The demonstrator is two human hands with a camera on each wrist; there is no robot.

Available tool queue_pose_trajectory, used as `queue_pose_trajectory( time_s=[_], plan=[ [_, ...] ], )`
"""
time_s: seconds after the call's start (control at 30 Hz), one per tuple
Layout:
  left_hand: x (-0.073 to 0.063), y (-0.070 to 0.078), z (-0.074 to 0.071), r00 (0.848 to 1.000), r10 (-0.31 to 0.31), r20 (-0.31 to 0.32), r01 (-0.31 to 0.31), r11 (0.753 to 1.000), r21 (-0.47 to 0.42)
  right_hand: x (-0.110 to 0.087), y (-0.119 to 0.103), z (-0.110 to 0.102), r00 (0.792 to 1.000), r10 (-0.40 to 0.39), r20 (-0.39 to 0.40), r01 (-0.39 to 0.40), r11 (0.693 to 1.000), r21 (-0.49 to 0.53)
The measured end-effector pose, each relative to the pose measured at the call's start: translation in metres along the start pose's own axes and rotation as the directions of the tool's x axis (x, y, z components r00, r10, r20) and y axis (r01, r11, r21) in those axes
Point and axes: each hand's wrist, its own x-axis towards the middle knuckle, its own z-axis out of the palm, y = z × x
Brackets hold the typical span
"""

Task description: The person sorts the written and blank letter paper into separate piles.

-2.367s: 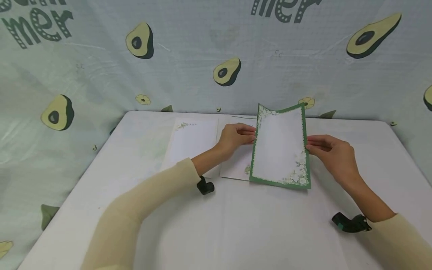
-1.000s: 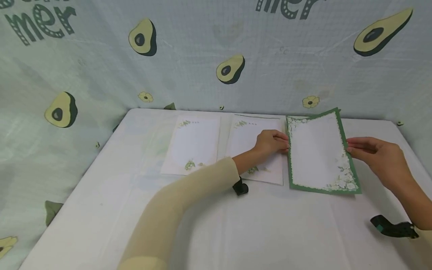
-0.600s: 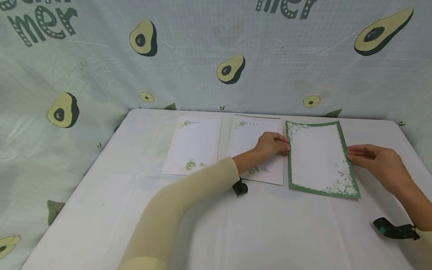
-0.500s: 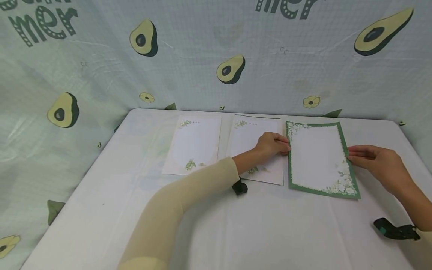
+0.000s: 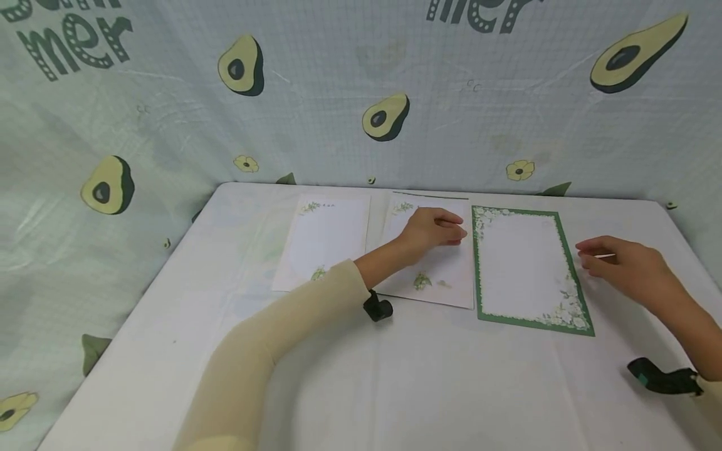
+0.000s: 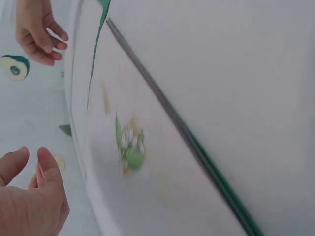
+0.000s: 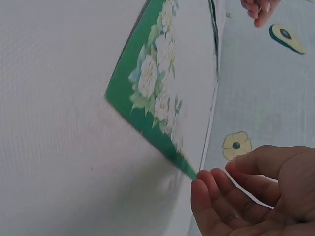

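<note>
A sheet of paper with a green floral border (image 5: 519, 269) lies flat at the right of the row on the table. Just off its right edge is my right hand (image 5: 626, 263), fingers loosely bent and holding nothing; the right wrist view shows the sheet's flowered corner (image 7: 147, 93) beside the fingertips. Over the middle stack of pale floral paper (image 5: 417, 257) hovers my left hand (image 5: 429, 232), thumb and fingers apart in the left wrist view, with nothing between them. That stack shows a leafy print (image 6: 132, 147) and a dark green lower edge.
Another pale floral sheet (image 5: 327, 238) lies left of the stack, partly covered by the left sleeve (image 5: 271, 338). Behind the white table (image 5: 451, 388) hangs a cloth backdrop (image 5: 304, 113) printed with avocados. A black camera (image 5: 660, 376) sits on the right wrist.
The green-bordered paper was carried right past the middle stack, lowered and let go, and now lies flat. My left hand has drawn back leftward; my right has parted from the paper's edge.
</note>
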Motion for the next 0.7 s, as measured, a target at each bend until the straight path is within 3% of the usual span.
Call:
queue_pose_trajectory(
  time_s=[0.1, 0.37, 0.7],
  plan=[
    [-0.007, 0.006, -0.016, 1.000, 0.013, 0.003, -0.013, 1.000, 0.010, -0.001, -0.011, 0.002, 0.999, -0.040, -0.001, 0.040, 0.999, -0.013],
    [-0.024, 0.011, -0.063, 0.999, 0.033, -0.042, -0.025, 0.982, 0.189, 0.001, -0.048, 0.013, 0.987, -0.160, -0.002, 0.160, 0.987, -0.004],
    [-0.040, 0.017, -0.106, 0.992, 0.051, -0.114, 0.005, 0.895, 0.446, 0.015, -0.079, 0.028, 0.979, -0.202, 0.025, 0.201, 0.979, 0.040]
  ],
)
